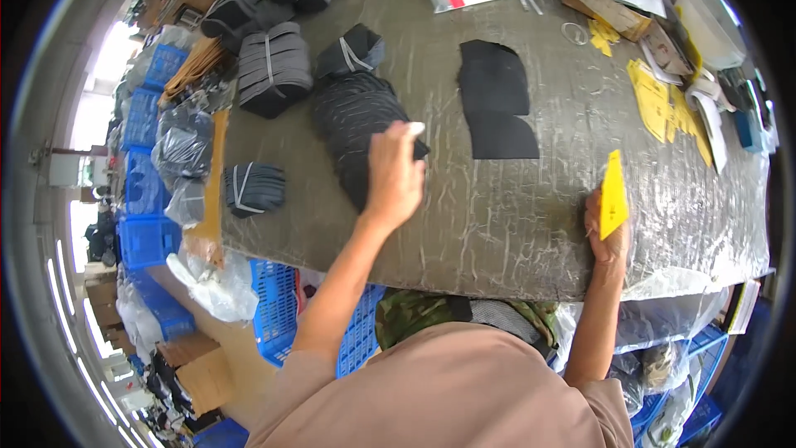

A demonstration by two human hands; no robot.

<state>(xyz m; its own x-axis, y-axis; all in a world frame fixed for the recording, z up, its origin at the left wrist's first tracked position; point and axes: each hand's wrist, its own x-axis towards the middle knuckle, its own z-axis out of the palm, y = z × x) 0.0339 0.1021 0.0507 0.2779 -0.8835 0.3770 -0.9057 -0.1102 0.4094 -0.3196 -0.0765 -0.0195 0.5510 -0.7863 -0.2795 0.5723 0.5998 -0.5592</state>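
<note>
My left hand is over the near right side of a fanned stack of black fabric pieces. Its fingers are closed, with a small white piece showing at their tips; I cannot make out its exact kind. A yellow card template stands tilted in my right hand, whose fingers are closed around its lower part. Between the hands, farther back, two black fabric pieces lie flat on the table, the nearer one meeting the edge of the farther one.
Tied bundles of grey and black pieces stand at the far left, with a smaller bundle nearer. More yellow templates and a cardboard box lie far right. Blue crates stand below the table's front edge.
</note>
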